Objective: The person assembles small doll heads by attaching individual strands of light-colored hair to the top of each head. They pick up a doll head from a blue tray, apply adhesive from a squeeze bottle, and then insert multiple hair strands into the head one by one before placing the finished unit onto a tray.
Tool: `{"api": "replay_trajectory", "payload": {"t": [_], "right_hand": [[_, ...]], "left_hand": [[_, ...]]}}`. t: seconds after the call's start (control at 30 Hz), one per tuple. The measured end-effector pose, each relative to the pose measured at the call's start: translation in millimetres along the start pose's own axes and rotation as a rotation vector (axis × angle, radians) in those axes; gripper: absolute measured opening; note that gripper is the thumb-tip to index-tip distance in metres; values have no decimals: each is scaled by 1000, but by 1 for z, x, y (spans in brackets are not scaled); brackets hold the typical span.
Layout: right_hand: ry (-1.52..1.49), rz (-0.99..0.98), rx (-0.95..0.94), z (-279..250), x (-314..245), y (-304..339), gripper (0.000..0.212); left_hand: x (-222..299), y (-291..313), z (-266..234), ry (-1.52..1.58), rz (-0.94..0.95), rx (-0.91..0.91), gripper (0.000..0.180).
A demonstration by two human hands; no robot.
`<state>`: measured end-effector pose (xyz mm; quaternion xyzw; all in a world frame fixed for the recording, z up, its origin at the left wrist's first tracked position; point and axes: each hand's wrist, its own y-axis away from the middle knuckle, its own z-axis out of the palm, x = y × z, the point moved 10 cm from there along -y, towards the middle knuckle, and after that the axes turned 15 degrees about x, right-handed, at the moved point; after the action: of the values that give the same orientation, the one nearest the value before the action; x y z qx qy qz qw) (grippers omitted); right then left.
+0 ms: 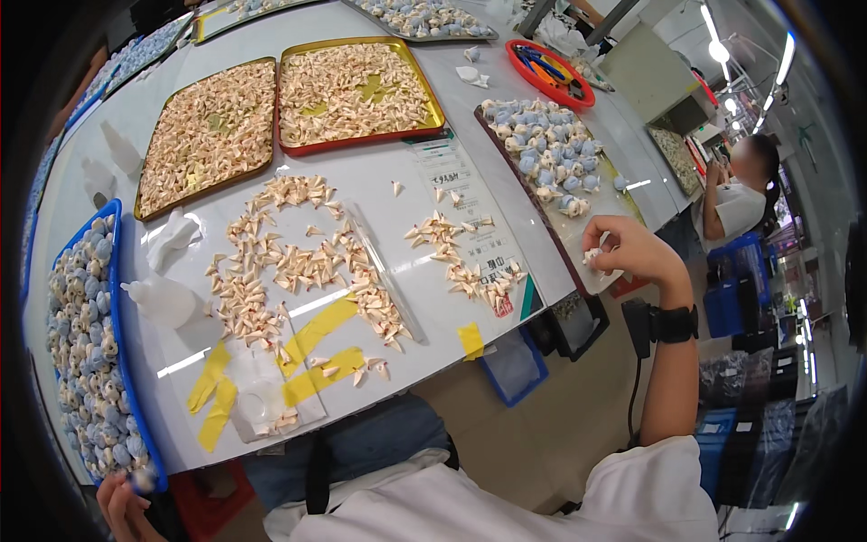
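At the lower left, my left hand (126, 510) is at the near end of a blue tray (125, 361) filled with small round blue-and-white pieces. Its fingers are closed on one blurred blue-and-white piece (143, 480). On the right, my right hand (639, 253) is over the near end of a shallow tray (567, 237) with more of these pieces (545, 149). Thumb and fingertips pinch a small whitish piece (591, 257), partly hidden by the fingers. Loose cream-coloured pointed pieces (302, 266) lie scattered between my hands.
Two golden trays (206, 131) (433, 104) of pointed pieces stand farther back. A white squeeze bottle (163, 303), yellow tape strips (316, 334) and a clear bar (384, 271) are on the white table. A red basket (582, 95) holds tools. Another person (736, 194) sits at far right.
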<state>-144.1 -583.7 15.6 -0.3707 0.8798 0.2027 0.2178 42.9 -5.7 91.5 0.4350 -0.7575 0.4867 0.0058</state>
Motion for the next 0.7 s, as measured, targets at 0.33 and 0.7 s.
{"api": "replay_trajectory", "payload": {"t": [0.33, 0.7], "right_hand": [[-59, -119, 417, -48, 18, -59, 31], [247, -146, 549, -68, 63, -75, 37]], "left_hand": [[-10, 6, -17, -41, 7, 10, 12], [-12, 8, -14, -45, -15, 20, 13]]}}
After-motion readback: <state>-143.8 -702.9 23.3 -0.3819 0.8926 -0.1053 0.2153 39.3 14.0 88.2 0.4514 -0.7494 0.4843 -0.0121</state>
